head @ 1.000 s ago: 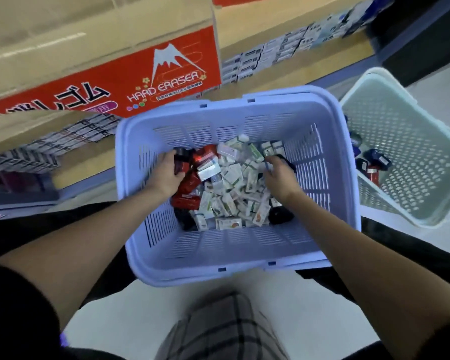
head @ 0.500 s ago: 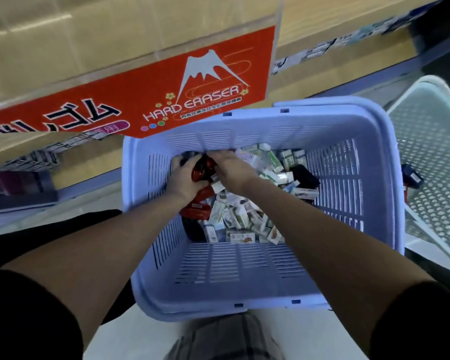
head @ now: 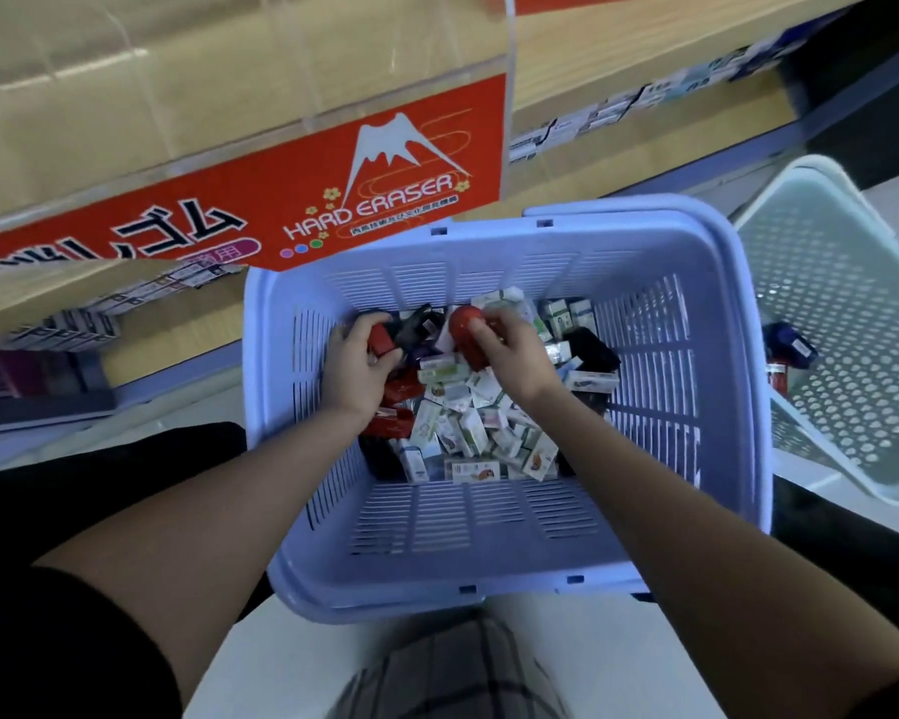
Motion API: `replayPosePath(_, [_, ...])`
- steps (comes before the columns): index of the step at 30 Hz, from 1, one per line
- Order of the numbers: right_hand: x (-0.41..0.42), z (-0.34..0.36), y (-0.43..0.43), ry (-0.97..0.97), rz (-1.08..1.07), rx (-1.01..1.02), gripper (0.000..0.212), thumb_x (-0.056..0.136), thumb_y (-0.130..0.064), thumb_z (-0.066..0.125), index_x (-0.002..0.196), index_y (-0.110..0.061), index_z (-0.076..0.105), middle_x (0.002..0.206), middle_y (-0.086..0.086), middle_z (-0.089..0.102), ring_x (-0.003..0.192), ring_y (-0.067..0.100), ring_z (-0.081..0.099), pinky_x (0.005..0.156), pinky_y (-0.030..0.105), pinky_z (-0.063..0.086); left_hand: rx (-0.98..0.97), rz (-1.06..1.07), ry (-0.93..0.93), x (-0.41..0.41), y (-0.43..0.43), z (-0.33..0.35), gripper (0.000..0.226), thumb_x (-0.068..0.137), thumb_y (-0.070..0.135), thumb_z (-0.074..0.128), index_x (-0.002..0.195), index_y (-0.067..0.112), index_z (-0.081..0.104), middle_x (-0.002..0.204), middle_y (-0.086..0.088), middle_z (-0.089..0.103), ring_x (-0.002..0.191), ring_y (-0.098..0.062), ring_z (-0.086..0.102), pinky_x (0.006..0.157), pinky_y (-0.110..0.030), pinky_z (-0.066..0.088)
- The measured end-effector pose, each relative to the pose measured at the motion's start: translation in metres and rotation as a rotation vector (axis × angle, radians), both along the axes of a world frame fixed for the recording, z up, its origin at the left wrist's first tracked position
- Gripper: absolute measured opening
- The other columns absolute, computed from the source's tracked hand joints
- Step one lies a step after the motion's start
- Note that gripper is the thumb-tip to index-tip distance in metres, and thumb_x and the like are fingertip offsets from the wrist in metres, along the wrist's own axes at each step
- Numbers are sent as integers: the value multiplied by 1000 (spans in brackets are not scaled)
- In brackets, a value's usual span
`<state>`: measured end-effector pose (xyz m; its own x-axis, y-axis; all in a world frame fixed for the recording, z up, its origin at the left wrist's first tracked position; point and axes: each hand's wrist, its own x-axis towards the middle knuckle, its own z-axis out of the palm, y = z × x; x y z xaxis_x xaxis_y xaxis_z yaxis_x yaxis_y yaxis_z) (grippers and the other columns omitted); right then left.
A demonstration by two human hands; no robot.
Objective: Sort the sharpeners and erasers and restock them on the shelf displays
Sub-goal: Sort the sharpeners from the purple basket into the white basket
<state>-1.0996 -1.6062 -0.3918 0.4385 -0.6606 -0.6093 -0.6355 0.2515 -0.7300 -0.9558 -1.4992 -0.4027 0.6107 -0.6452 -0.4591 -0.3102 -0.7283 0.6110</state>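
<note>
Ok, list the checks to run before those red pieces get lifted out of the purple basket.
1. Grip of left hand on red piece: ok.
2. Grip of right hand on rounded red piece: ok.
3. Whether either piece is a sharpener or an eraser: cannot tell.
4. Nothing lying over the hands inside the purple basket: ok.
5. Bare floor in the pale basket at the right to take them: ok.
6. Sorting of white boxes from dark pieces: not ok, mixed.
</note>
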Motion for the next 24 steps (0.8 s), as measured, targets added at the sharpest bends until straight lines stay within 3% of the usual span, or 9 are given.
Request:
replayPosePath(2, [-18,14,4,-90,-170,125,31,98,-28,49,120,-7,54,108,11,63,99,22,60,83,27,51,-67,72,33,-10,6,16,38,86,20,68,121,15,57,114,-9,49,82,-7,49,79,-13,37])
replayPosePath(5, [-43,36,14,-221,-321,307,17,94,-27,55,103,-12,58,97,7,65,87,17,62,74,18,48,-227,115,108,-32,14,44,31,83,23,70,111,16,60,109,-6,57,90,-11,57,78,-6,43])
replayPosePath(7, [-59,55,19,-310,-435,356,11,92,-23,58,86,-13,57,79,2,66,75,17,62,71,23,50,-316,78,205,-48,12,64,28,80,36,70,104,29,58,111,-11,59,95,-16,61,88,-25,52])
replayPosePath(9, [-78,78,18,-394,-533,305,15,92,-19,58,79,-13,55,66,-3,63,65,16,59,61,25,49,-397,3,293,-67,2,89,29,78,48,69,102,37,57,114,-9,59,101,-19,62,91,-40,52])
replayPosePath(11, [-104,102,9,-426,-583,198,15,92,-25,59,82,-15,58,69,-1,64,65,18,59,57,26,47,-499,-63,348,-88,-17,115,29,82,44,67,107,36,55,113,1,61,102,-12,61,92,-34,50])
replayPosePath(14, [-152,134,-14,-479,-709,36,17,86,-33,62,88,-16,62,85,9,66,76,24,60,67,32,47,-589,-193,439,-126,-58,152,31,84,35,59,114,37,49,109,19,59,101,1,60,89,-20,47])
replayPosePath(18, [-205,142,-53,-375,-872,-145,13,94,-23,57,82,-18,59,71,-4,66,64,11,60,64,29,49,-564,-411,505,-181,-119,160,29,91,28,58,117,36,49,105,14,62,97,-9,63,86,-31,50])
replayPosePath(22, [-230,106,-90,-169,-957,-149,14,92,-22,58,81,-15,52,76,8,62,70,26,60,63,35,49,-410,-714,231,-228,-176,123,38,91,25,60,128,24,49,122,-6,58,109,-22,57,90,-31,44])
replayPosePath(24, [-236,82,-101,-80,-946,-111,12,91,-22,59,84,-14,52,87,14,65,81,31,64,72,37,53,-283,-824,83,-240,-199,104,44,92,21,57,134,22,45,125,-13,52,111,-29,53,90,-33,42])
